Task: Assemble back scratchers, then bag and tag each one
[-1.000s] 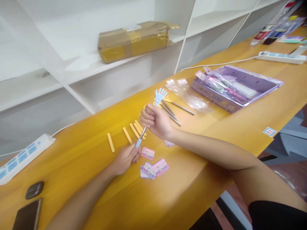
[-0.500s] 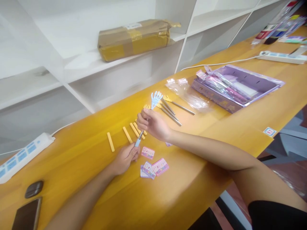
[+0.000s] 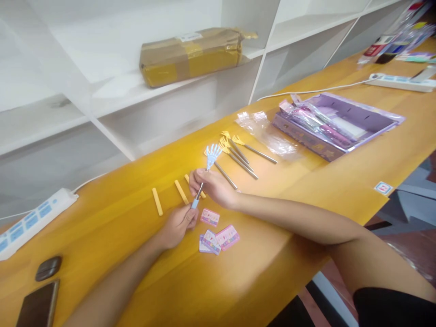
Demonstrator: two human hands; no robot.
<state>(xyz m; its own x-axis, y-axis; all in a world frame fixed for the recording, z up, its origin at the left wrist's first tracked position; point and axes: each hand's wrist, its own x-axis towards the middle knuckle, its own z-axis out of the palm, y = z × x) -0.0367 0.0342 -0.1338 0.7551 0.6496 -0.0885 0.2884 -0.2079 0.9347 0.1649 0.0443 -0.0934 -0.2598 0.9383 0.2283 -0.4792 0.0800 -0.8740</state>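
Note:
A back scratcher point(image 3: 213, 156) with a light blue claw head, a metal rod and a blue handle slants between my two hands. My left hand point(image 3: 179, 225) is closed around its blue handle. Higher up, my right hand point(image 3: 213, 185) has its fingers wrapped on the rod just below the claw. Behind that hand lie several yellow-headed scratcher rods point(image 3: 240, 160) with bare metal ends. Yellow handle tubes point(image 3: 181, 191) rest to the left, some partly hidden by my right hand. Small printed cards point(image 3: 227, 237) lie beside my left hand.
A purple box point(image 3: 316, 136) holding wrapped items stands at the right, with clear plastic bags point(image 3: 269, 134) beside it. A power strip point(image 3: 37, 222), a black case point(image 3: 48, 269) and a phone point(image 3: 38, 305) lie at the left. A taped parcel point(image 3: 192, 56) sits on the shelf.
My right hand has moved down and slightly left towards my left hand, and the blue claw has come down with it. My left hand has stayed in place on the handle.

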